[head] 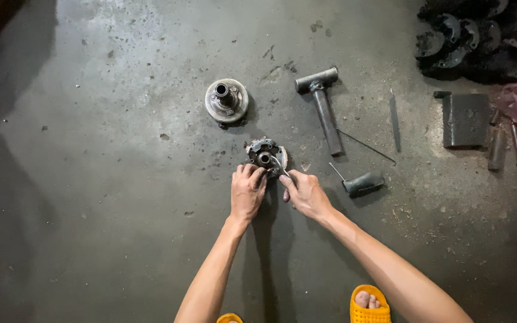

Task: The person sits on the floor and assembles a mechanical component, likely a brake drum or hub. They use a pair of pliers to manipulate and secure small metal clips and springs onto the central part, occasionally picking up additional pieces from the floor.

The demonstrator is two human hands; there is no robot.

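Two bare arms reach down over a gray, spotty floor (91,179). The left hand (247,192) is curled, and its fingertips (252,171) press on the near edge of a small round metal part (264,153) that lies flat on the floor near the middle of the view. The right hand (306,194) is closed around a thin metal tool (280,165), pinched between thumb and fingers. The tip of the tool pokes into the middle of the round part. The two hands are close together, just below the part. A little farther away, up and to the left, sits a bigger round metal disc (227,100) with a short tube sticking up from its middle. It is apart from the small part. To the right of it lies a heavy metal hammer (323,103) with its handle pointing toward the person. A short dark cylinder (363,183) with a thin pin at one end lies just right of the right hand. A long thin rod (366,146) lies between the hammer and the cylinder. Farther right there is a flat dark metal block (465,119), with a few small metal pins (498,148) beside it. A heap of dark curved metal pieces (474,39) fills the top right corner. At the bottom, toes in a yellow sandal (368,305) show.
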